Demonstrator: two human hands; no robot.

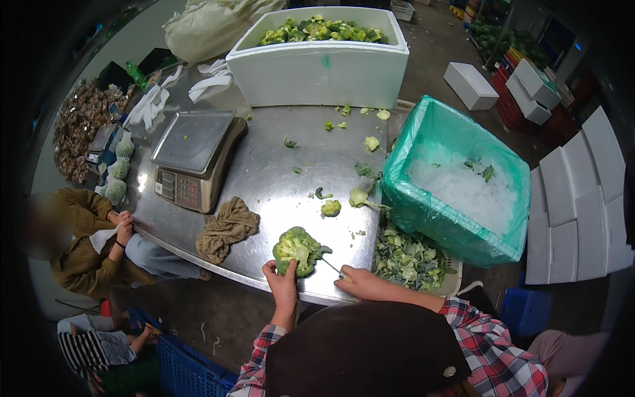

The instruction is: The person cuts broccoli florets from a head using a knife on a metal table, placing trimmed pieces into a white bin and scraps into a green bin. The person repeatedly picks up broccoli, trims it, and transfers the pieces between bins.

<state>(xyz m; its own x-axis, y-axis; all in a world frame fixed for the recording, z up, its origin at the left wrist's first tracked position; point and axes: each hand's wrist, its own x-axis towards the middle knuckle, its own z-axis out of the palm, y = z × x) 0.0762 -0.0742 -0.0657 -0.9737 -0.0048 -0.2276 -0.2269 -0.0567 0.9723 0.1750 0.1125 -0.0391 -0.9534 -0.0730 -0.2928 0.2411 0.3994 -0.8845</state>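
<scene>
My left hand (284, 284) holds a broccoli head (297, 245) by its near edge, stem side up, over the steel table (278, 168). In my right hand (358, 283) is a knife (330, 264) with a light handle; its thin blade reaches a leaf at the broccoli's right side, and the tip is hard to make out. Beyond them lie a small broccoli floret (331, 208) and a cut stem with leaves (358, 197). A crumpled brown cloth (227, 229) rests to the left, beside a digital scale (198, 159) with a metal pan.
A foam box (317, 74) of broccoli florets stands at the far side. On the right are a green-lined box (456, 218) of ice and, below it, a crate of trimmings (414, 260). A seated person (94, 243) is at the left; blue crates (191, 369) stand below.
</scene>
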